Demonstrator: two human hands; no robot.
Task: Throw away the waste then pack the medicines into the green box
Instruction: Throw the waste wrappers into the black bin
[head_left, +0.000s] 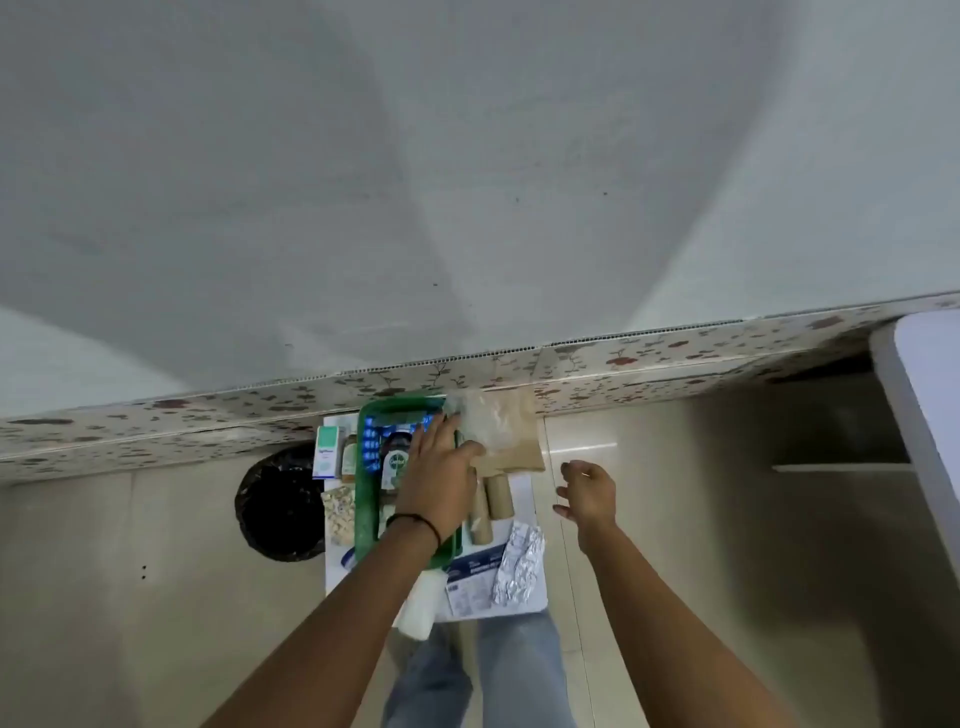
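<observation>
Your left hand (439, 470) reaches over the green box (368, 514), fingers stretched toward the clear plastic bag (480, 423); thumb touches the bag's near edge, but can't tell if you actually have a pinch on it. Black band on that wrist. Your right hand (587, 491) hovers off the right side of the small white table (524, 608), fingers loosely spread, holding nothing.

Green box sits on the table's left half, far end near the floral-tiled skirting. Inside it: a blue blister strip (371, 441) and a Dettol bottle (396, 457), partly hidden by your hand.

Plastic bag lies on a brown paper bag (514, 447) at the far right of the table. Two cardboard rolls (491, 506) lie just right of the box. Crumpled foil (519, 566) sits near the front right corner, beside a printed blue-and-white leaflet (475, 579). White bottle (418, 605) at the front edge, under your left forearm.

Left of the box: white-green medicine carton (326, 452), small amber bottle (349, 457), a tablet strip (338, 512). Black-lined bin (278, 501) on the floor, touching the table's left side.
</observation>
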